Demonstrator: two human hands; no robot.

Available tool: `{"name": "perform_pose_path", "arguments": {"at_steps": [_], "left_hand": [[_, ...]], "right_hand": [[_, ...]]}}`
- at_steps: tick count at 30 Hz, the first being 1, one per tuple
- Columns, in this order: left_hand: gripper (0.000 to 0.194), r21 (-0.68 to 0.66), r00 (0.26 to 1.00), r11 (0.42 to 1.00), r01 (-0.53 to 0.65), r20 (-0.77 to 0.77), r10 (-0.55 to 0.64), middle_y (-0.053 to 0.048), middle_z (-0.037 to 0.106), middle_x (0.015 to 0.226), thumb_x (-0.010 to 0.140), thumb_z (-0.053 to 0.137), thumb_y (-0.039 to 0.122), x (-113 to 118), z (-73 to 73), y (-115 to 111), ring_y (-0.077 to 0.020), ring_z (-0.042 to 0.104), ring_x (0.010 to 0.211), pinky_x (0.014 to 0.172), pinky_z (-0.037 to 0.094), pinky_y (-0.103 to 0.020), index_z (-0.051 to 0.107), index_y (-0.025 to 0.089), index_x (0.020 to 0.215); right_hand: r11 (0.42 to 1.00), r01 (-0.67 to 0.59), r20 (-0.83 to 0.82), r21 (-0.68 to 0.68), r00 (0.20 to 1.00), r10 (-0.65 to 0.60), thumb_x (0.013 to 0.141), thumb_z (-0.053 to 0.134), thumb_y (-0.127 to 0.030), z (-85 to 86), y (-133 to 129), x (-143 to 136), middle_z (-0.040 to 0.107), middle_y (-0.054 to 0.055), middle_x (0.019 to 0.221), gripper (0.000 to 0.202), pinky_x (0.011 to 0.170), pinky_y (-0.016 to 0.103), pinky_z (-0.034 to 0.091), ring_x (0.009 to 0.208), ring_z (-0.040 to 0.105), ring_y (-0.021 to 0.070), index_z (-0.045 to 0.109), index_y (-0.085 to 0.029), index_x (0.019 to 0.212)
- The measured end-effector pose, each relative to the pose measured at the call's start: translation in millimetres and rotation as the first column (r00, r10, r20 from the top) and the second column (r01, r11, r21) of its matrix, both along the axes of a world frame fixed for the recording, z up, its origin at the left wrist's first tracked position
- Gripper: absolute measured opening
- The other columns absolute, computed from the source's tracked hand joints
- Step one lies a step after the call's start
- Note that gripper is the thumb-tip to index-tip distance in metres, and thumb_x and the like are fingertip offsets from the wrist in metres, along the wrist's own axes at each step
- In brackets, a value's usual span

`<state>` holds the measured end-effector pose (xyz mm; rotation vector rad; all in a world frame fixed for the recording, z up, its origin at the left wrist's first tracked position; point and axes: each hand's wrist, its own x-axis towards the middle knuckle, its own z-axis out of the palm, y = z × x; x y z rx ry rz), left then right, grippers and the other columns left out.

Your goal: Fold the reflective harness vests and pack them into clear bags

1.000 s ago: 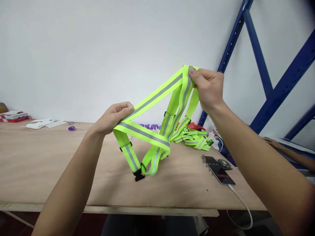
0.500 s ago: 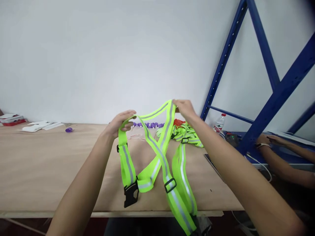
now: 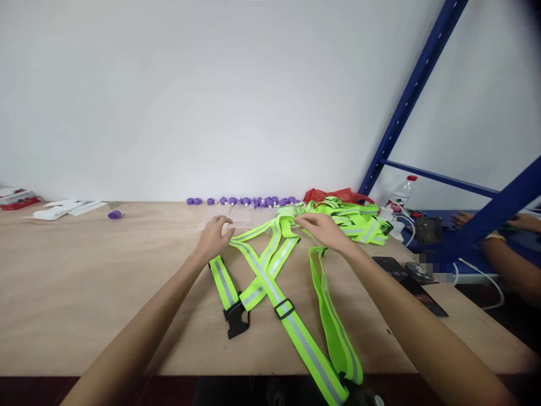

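Observation:
A neon-yellow reflective harness vest [image 3: 270, 283] with grey stripes is spread on the table, its straps crossing in the middle. A black buckle [image 3: 236, 320] ends its left strap. A black slider [image 3: 284, 309] sits on the long strap, which hangs over the front edge. My left hand [image 3: 214, 238] rests over the upper left strap, thumb and index finger apart with nothing visible between them. Fingertips of my right hand [image 3: 324, 230] pinch the strap at the upper right, near a heap of similar straps [image 3: 359, 223].
Several purple rolls [image 3: 264, 201] line the wall, with a clear plastic sheet before them. A red bag [image 3: 338, 195] lies behind the heap. At right are a phone-like device [image 3: 391, 266], a bottle [image 3: 400, 194], a blue rack [image 3: 414, 96] and another person's arm [image 3: 513, 265].
The harness has come down from the raised position onto the table. Both hands have lowered with it, and the left thumb and index finger are now apart. The view has shifted slightly.

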<state>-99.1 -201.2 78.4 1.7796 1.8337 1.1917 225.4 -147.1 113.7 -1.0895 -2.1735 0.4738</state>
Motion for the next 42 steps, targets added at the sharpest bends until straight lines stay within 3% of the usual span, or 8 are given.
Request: {"name": "perform_pose_path", "arguments": {"at_steps": [5,11,14,18,26,31,34,42], "left_hand": [[0.024,0.039,0.906,0.959,0.282,-0.341,-0.253,-0.007,0.066,0.107,0.097,0.048,0.039,5.6,-7.1,-85.4,-0.0253,0.061,0.103,0.091,0.048,-0.038,0.065,0.023,0.101],[0.037,-0.140,0.799,0.941,0.309,-0.498,-0.336,-0.007,0.063,0.131,0.094,0.057,0.049,20.0,-44.3,-148.7,-0.0296,0.060,0.116,0.094,0.051,-0.041,0.063,0.028,0.124],[0.041,-0.176,0.788,0.946,0.271,-0.525,-0.323,-0.008,0.062,0.136,0.095,0.055,0.044,20.9,-56.1,-152.6,-0.0312,0.057,0.123,0.100,0.049,-0.045,0.061,0.027,0.131],[0.038,-0.214,0.798,0.927,0.307,-0.472,-0.374,-0.008,0.062,0.137,0.098,0.049,0.038,15.6,-52.4,-156.4,-0.0293,0.056,0.125,0.104,0.048,-0.043,0.063,0.028,0.132],[0.036,-0.274,0.816,0.876,0.396,-0.333,-0.473,-0.005,0.056,0.144,0.097,0.048,0.032,-28.0,-42.6,-162.0,-0.0267,0.052,0.133,0.111,0.044,-0.038,0.067,0.034,0.128],[0.037,-0.085,0.904,0.995,0.053,-0.420,-0.084,-0.007,0.067,0.124,0.088,0.059,0.054,-39.2,-59.3,-179.4,-0.0316,0.063,0.114,0.095,0.053,-0.042,0.068,0.028,0.112],[0.046,-0.078,0.909,0.996,-0.040,-0.417,0.004,-0.007,0.070,0.115,0.075,0.072,0.061,-23.4,-73.8,-191.9,-0.0342,0.065,0.107,0.090,0.054,-0.046,0.068,0.028,0.106],[0.034,-0.092,0.931,0.995,-0.025,-0.364,-0.010,-0.009,0.069,0.115,0.082,0.068,0.048,4.2,-74.6,-188.1,-0.0337,0.063,0.107,0.093,0.052,-0.049,0.068,0.027,0.109]], "right_hand": [[0.971,0.197,-0.043,0.132,0.980,-0.193,0.096,0.054,-0.044,-25.9,-148.0,83.4,0.075,0.002,0.077,0.033,0.067,0.028,0.055,0.072,0.072,0.0209,0.072,-0.024,0.076],[0.985,-0.108,0.342,0.136,0.938,0.056,0.076,0.080,-0.046,-99.8,-229.4,85.7,0.069,0.010,0.130,0.051,0.090,0.037,0.056,0.113,0.067,0.0306,0.068,-0.029,0.123],[0.989,-0.121,0.264,-0.082,0.955,0.139,0.088,0.065,-0.028,-97.3,-219.3,75.7,0.073,0.007,0.118,0.008,0.090,0.034,0.054,0.108,0.068,0.0246,0.071,-0.025,0.094],[0.920,-0.028,-0.049,-0.392,0.999,0.009,0.090,0.059,-0.047,-62.4,-176.0,72.4,0.068,0.002,0.077,0.028,0.065,0.027,0.050,0.072,0.064,0.0185,0.063,-0.021,0.080],[0.927,0.124,0.073,-0.354,0.992,-0.104,0.087,0.051,-0.060,-66.8,-82.9,61.0,0.050,-0.001,0.059,0.048,0.055,0.027,0.038,0.060,0.051,0.0171,0.046,-0.022,0.060],[0.959,0.281,0.356,0.029,0.894,-0.273,0.090,0.055,-0.040,-89.8,-94.7,61.1,0.068,0.007,0.101,0.020,0.064,0.030,0.048,0.083,0.065,0.0235,0.063,-0.023,0.097],[0.976,0.062,0.403,0.207,0.904,-0.143,0.090,0.050,-0.021,-95.3,-98.9,66.0,0.058,0.016,0.133,0.032,0.090,0.041,0.052,0.117,0.059,0.0292,0.061,-0.021,0.120],[0.970,-0.242,0.592,0.013,0.784,0.188,0.064,0.050,0.003,-87.5,-87.2,67.7,0.048,0.003,0.154,0.094,0.094,0.047,0.051,0.123,0.059,0.0325,0.043,-0.036,0.150]]}}
